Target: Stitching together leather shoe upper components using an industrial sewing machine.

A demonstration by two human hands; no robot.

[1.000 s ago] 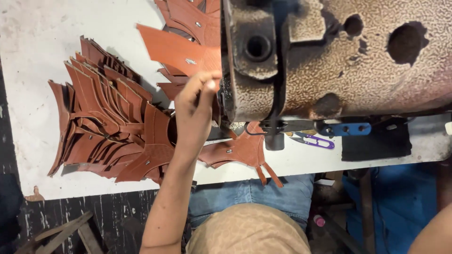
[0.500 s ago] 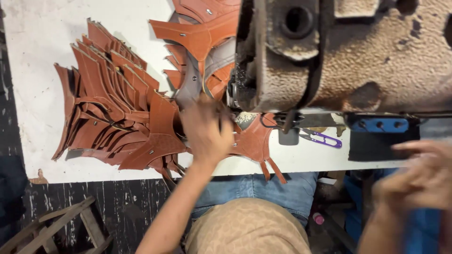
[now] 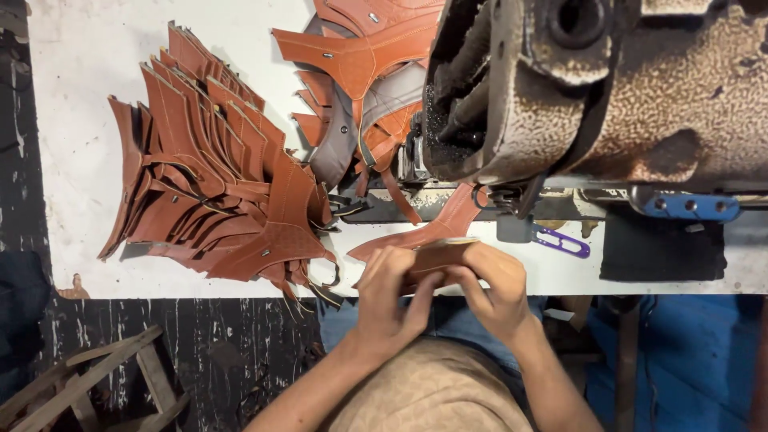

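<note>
brown leather piece (image 3: 436, 254), lower centre of the frame at the near edge of the white table (image 3: 72, 104): gripped at its left end by the left hand (image 3: 390, 298) and at its right end by the right hand (image 3: 490, 290), fingers curled closed on it. stack of cut brown leather pieces (image 3: 212, 172), left of centre on the table; worn sewing machine (image 3: 592, 96), upper right; purple thread snips (image 3: 562, 242), just right of the hands.
</note>
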